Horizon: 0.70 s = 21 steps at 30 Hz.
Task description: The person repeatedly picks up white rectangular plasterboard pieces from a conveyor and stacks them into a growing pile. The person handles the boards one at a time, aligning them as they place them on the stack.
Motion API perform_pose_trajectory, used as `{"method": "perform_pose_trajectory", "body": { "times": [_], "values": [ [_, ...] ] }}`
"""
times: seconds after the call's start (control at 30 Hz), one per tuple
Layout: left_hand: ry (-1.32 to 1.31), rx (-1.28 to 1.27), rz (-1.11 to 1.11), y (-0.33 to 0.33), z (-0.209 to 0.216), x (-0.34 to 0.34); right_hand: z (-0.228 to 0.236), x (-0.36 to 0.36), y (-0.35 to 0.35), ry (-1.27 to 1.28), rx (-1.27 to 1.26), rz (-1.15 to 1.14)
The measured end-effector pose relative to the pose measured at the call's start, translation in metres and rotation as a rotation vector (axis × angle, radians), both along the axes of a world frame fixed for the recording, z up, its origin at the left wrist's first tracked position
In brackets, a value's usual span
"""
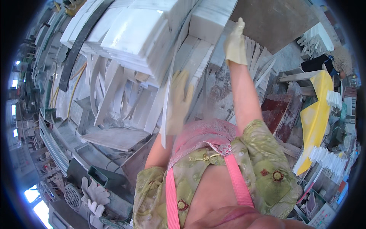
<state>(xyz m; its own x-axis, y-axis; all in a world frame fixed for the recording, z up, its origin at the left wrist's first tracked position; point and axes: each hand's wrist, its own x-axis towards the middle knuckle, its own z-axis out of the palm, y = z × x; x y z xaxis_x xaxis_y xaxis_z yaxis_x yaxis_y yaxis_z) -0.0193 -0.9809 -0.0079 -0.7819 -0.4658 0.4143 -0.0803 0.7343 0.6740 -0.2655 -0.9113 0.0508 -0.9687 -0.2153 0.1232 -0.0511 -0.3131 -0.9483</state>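
My left hand [178,103], in a cream rubber glove, lies along the right side of a long thin white stone strip [166,118]. Its thumb stands apart from the stretched fingers. It is open, and the strip's edge hides part of it. My right hand [235,45], in a matching glove, reaches farther forward beside the edge of another long pale slab [215,49]. Its fingers are stretched out and seen side-on, with nothing visible in them. Between the slabs stand several pale stone strips [194,57] and a white stone block [209,23].
A big stack of white stone slabs [133,34] rises at the far left. A brown board [274,23] leans at the far right. Yellow sheeting [318,118] hangs at right, near a person [339,63]. Spare gloves [95,192] lie at lower left.
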Motion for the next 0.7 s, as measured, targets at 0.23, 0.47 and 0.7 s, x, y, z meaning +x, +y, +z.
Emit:
{"method": "perform_pose_trajectory", "body": {
  "times": [0.23,0.47,0.7],
  "values": [
    [-0.096,-0.034,-0.013,-0.003,0.005,0.002,-0.015,-0.012,-0.032,-0.109,-0.111,0.039],
    [-0.175,-0.038,-0.033,-0.004,0.013,-0.001,-0.010,-0.026,-0.023,0.027,-0.076,0.077],
    [-0.138,-0.015,-0.020,-0.003,0.009,0.001,-0.025,-0.011,-0.022,0.015,-0.049,0.065]
  ]
}}
